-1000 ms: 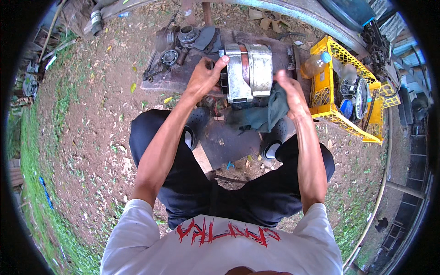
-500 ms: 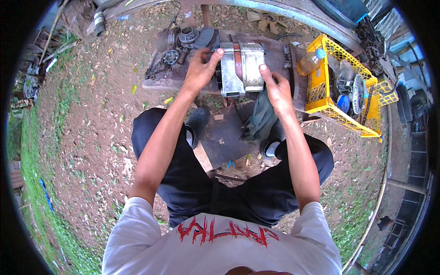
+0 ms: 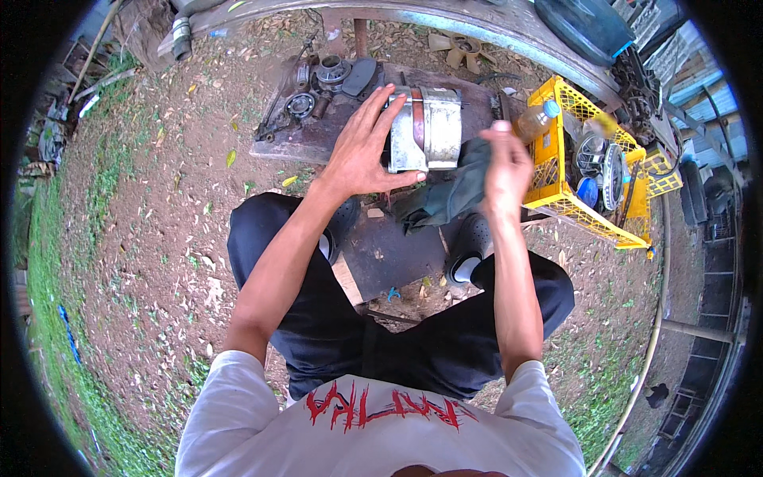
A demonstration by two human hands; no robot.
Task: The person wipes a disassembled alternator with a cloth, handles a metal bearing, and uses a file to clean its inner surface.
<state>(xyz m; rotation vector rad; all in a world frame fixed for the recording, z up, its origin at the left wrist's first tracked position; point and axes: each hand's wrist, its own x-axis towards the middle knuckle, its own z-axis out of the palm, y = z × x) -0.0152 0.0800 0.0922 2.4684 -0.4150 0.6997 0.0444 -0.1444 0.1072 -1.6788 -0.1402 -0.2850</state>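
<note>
In the head view, a yellow crate (image 3: pixel 544 157) and a bottle (image 3: pixel 534 124) stood just beyond the right hand (image 3: pixel 509 171); a bearing (image 3: pixel 300 106) lay left on the board (image 3: pixel 282 145). The right hand – blurred, curled closed on a dark green cloth (image 3: pixel 449 195) – had shifted rightward in half a second. The left hand (image 3: pixel 358 159), spread wide, gripped the silver housing (image 3: pixel 443 131) at the board's near edge. Leafy ground (image 3: pixel 167 215) stretched leftward.

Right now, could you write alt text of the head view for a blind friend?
A person's left hand spreads against a silvery metal housing on a board; the blurred right hand is beside a dark cloth, near a yellow crate.
</note>
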